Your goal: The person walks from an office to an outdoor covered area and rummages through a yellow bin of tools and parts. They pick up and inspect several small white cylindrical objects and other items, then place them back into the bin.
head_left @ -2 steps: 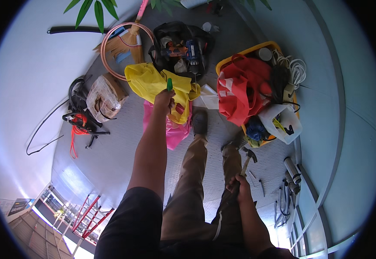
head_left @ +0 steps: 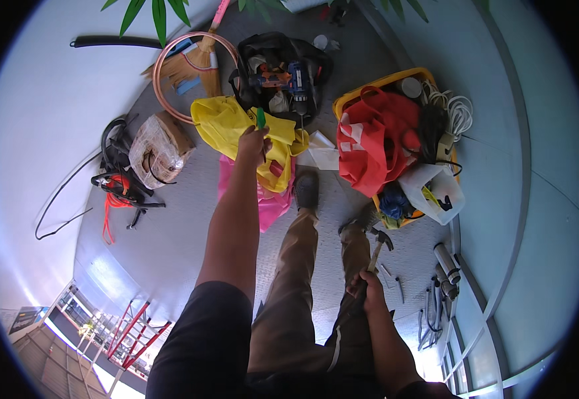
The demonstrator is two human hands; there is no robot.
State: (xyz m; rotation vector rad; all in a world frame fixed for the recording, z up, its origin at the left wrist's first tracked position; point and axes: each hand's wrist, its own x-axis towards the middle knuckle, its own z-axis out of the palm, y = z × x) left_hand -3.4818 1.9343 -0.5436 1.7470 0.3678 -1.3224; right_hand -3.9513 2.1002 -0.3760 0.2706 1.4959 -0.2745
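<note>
A hammer (head_left: 375,255) pairs a dark metal head with a handle that looks like pale wood, while the green tool (head_left: 261,118) has the sheen of smooth plastic. Wrinkled matt cloth forms the yellow bag (head_left: 222,121), pink bag (head_left: 273,213) and red bag (head_left: 369,159). Glossy clear film wraps the brown cardboard of a parcel (head_left: 158,147) near a coil (head_left: 157,78) of smooth, copper-coloured metal and a broom (head_left: 196,74) of rough straw. Smooth plastic makes up the crate (head_left: 341,104); the grey floor (head_left: 176,243) looks finely textured, with a dull shine.
</note>
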